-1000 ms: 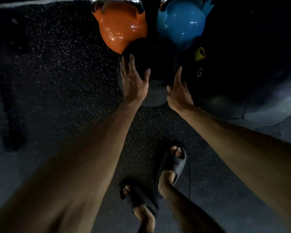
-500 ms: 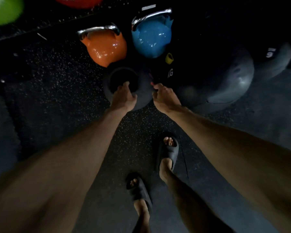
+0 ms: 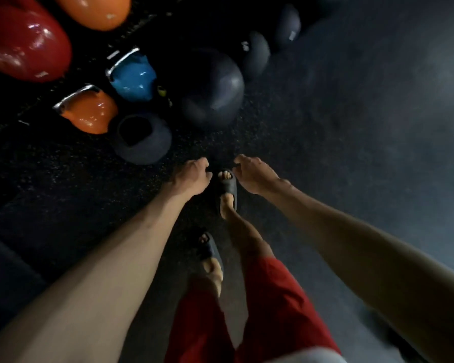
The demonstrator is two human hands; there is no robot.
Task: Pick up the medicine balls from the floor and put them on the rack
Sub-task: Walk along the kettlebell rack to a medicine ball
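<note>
Speckled dark floor (image 3: 63, 179). Upper left: orange kettlebell (image 3: 89, 113), blue kettlebell (image 3: 133, 79). Just right of them, small medicine ball (image 3: 142, 142) and large medicine ball (image 3: 215, 87) lie on the floor. Centre: my left hand (image 3: 192, 176) and right hand (image 3: 257, 176), fingers loosely curled, hold nothing.

Floor (image 3: 351, 127) right of the balls: open passage. Small dark medicine ball (image 3: 142, 138) is reachable from its near and right sides. Orange kettlebell (image 3: 89, 111) crowds its left, blue kettlebell (image 3: 131, 78) sits just behind. Large dark medicine ball (image 3: 212, 87) is free at front, narrow gap to the small one. Slippered foot (image 3: 227, 184) lies between left grip (image 3: 189, 176) and right grip (image 3: 254, 176).
</note>
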